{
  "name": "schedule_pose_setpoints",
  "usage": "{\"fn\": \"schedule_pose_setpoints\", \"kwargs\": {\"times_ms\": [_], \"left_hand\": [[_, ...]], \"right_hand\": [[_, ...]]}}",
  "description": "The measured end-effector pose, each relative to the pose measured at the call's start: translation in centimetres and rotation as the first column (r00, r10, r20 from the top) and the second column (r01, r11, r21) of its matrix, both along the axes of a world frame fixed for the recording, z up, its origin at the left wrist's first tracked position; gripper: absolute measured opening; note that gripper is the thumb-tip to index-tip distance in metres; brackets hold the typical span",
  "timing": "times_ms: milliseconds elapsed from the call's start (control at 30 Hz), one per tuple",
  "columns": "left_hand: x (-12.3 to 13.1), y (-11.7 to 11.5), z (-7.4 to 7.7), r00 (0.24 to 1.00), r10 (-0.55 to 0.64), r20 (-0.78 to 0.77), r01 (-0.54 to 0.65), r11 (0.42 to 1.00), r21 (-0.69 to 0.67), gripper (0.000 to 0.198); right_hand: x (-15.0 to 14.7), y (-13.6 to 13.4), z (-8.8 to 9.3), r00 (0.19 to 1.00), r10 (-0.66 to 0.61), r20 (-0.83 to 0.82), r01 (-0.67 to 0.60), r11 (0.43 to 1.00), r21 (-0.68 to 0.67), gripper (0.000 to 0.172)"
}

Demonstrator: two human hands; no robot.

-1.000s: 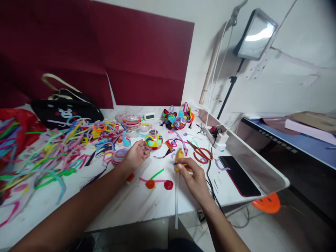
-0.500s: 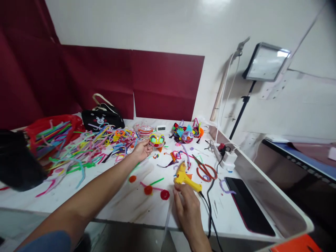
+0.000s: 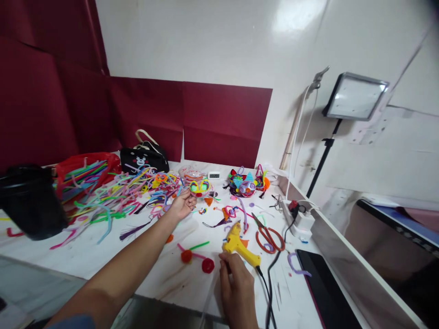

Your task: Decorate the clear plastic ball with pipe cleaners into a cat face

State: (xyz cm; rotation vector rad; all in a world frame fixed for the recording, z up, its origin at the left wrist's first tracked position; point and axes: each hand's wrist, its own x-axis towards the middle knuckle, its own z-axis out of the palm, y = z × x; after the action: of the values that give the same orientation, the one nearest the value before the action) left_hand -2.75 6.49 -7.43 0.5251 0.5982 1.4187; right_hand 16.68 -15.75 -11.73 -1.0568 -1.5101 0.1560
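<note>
My left hand reaches out to the middle of the table, with its fingers closed at the edge of a round, colourful pipe-cleaner ornament with yellow loops and a red spot. Nearer to me, my right hand has its fingers curled just below a yellow glue gun. The gun lies on its side with its nozzle pointing away. A clear, thin stick runs down beside this hand; whether the fingers grip it I cannot tell. Red and orange discs on pipe cleaners lie left of the gun.
Orange-handled scissors, a black cable and a phone lie on the right, by a power strip. Finished ornaments stand at the back. A pipe-cleaner heap and a black bin are on the left.
The whole view has shifted and tilted a little upward. My left hand stays at the ornament. My right hand's fingers have curled in more, just below the glue gun.
</note>
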Motion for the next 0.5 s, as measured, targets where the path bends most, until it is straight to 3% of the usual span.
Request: {"fn": "schedule_pose_setpoints", "kwargs": {"times_ms": [300,400,500], "left_hand": [[-0.4,-0.5,0.3,0.997,-0.073,0.017,0.073,0.997,0.001,0.034],[-0.4,-0.8,0.6,0.995,-0.097,0.022,0.097,0.995,-0.003,0.025],[-0.3,-1.3,1.0,0.994,-0.107,0.029,0.107,0.994,0.002,0.013]], "right_hand": [[0.3,-0.2,0.6,0.994,0.089,-0.069,-0.086,0.995,0.041,0.022],[0.2,-1.4,2.7,0.984,0.113,-0.139,-0.111,0.994,0.016,0.026],[0.3,-3.4,6.6,0.984,0.117,-0.131,-0.111,0.993,0.05,0.033]]}}
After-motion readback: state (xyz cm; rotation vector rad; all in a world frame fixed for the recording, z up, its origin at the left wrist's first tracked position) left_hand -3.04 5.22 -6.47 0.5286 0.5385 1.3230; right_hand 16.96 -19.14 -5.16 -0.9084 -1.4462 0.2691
